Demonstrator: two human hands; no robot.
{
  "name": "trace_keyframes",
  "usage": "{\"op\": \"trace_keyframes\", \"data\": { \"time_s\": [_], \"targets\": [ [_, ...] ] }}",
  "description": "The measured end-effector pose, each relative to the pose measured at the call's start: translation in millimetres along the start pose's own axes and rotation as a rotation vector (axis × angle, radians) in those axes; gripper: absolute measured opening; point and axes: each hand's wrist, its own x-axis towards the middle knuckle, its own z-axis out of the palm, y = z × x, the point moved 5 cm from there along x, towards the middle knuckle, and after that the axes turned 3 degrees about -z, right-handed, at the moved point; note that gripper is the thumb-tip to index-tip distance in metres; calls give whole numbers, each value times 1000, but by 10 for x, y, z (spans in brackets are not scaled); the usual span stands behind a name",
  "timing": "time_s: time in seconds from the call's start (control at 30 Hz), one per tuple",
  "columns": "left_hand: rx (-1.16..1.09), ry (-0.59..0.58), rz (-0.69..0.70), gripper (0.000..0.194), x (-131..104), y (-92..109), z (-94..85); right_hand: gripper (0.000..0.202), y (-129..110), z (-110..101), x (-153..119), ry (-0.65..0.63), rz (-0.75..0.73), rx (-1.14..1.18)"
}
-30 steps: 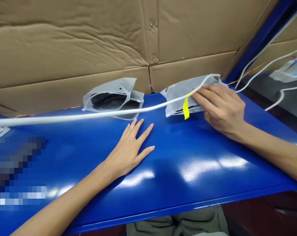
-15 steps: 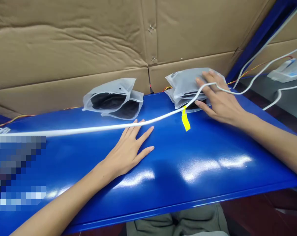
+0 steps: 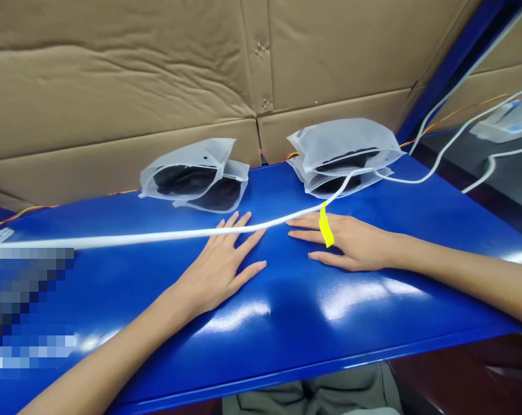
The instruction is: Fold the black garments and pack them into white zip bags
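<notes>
My left hand [image 3: 220, 268] lies flat on the blue table [image 3: 282, 340], fingers spread, holding nothing. To its right my right hand [image 3: 351, 239] also rests palm down with fingers stretched out. A white cable [image 3: 157, 237] crosses in front of both hands' fingers, and its yellow tag [image 3: 326, 230] hangs over the back of my right hand. Behind my left hand are two frosted plastic bags [image 3: 192, 153] with dark contents. More frosted bags [image 3: 347, 135], stacked and gaping at the front, lie behind my right hand.
A cardboard wall [image 3: 127, 75] closes off the back of the table. Thin red and yellow wires [image 3: 40, 208] run along its foot. On the right stand a blue post [image 3: 449, 69] and a clear plastic box [image 3: 505, 124] on a dark surface. A pixelated patch covers the left edge.
My right hand has come off the right-hand bags and moved down and left onto the table. The white cable now sags lower there. My left hand has stayed put.
</notes>
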Motion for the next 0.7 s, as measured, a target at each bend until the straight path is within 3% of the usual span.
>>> {"op": "trace_keyframes", "data": {
  "time_s": [0.7],
  "targets": [
    [-17, -53, -39, 67, -2, -12, 10, 46, 20, 1, -7, -11, 11, 42]
  ]
}}
